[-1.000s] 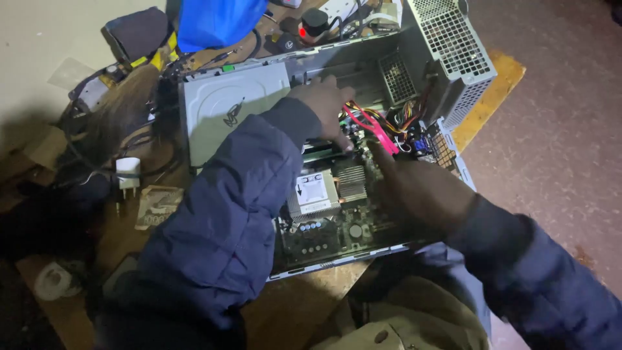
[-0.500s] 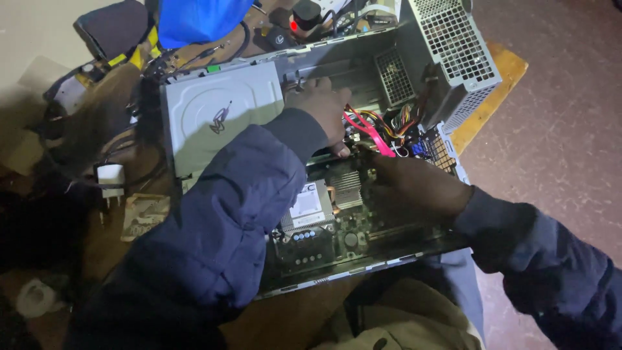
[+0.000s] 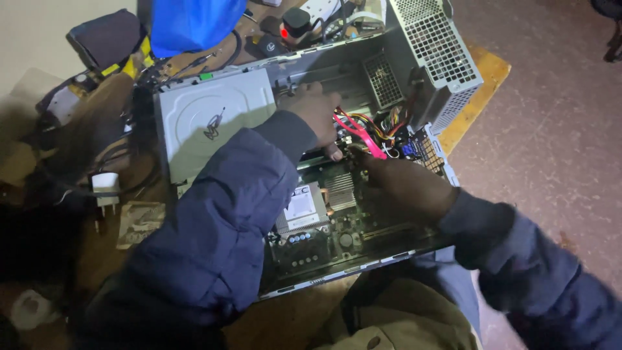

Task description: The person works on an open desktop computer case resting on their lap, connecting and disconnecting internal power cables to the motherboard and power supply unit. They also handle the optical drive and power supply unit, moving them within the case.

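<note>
Open PC case (image 3: 337,272) on a wooden board (image 3: 483,78), near edge toward the person. Inside, near: circuit board (image 3: 337,227) with a heatsink (image 3: 338,191). Right hand (image 3: 405,188) palm-down on the circuit board's right part, fingers pointing at the pink cable (image 3: 363,135); can't tell if it grips anything. Left hand (image 3: 317,113) farther in, curled, knuckles up, just left of the pink cable, thumb down by the board; grip hidden. Hands close, not touching, cable between them. Optical drive (image 3: 207,123) left of left hand. Mesh cage (image 3: 434,52) at far right. Blue bag (image 3: 194,23) beyond the case.
</note>
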